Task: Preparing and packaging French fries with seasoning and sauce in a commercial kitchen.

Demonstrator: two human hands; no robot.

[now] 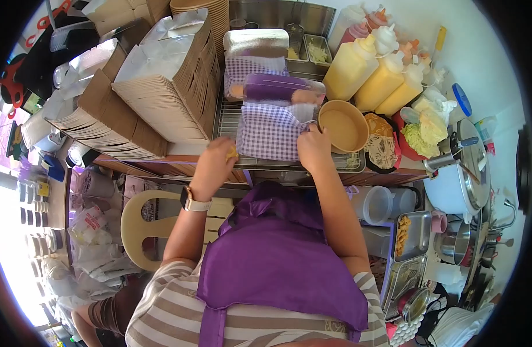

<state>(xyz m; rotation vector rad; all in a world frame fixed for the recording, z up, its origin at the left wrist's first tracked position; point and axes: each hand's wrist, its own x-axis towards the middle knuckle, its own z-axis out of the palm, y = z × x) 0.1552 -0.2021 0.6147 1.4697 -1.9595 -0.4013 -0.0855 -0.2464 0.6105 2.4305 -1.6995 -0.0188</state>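
Observation:
My left hand (216, 162) is beside the left edge of a purple-checked paper sheet (270, 130), with a small yellow item (232, 152) in its fingers. What this item is, I cannot make out. At the sheet's right edge, my right hand (315, 149) has its fingers curled close to a round kraft paper bowl (344, 126); whether they grip the sheet is hidden. The sheet lies in front of a raised shiny box lid (283, 88) that mirrors purple. Farther back is another foil-lined box (256, 42) with checked paper. A wire rack (227, 123) shows beneath.
Stacked folded cartons (161, 108) border the left side. Squeeze bottles (350, 63), a patterned cloth item (381, 141) and lettuce (422, 136) crowd the right. Metal pans (318, 48) hold shredded food behind. A plastic chair (133, 230) and another person's arm (90, 319) are at lower left.

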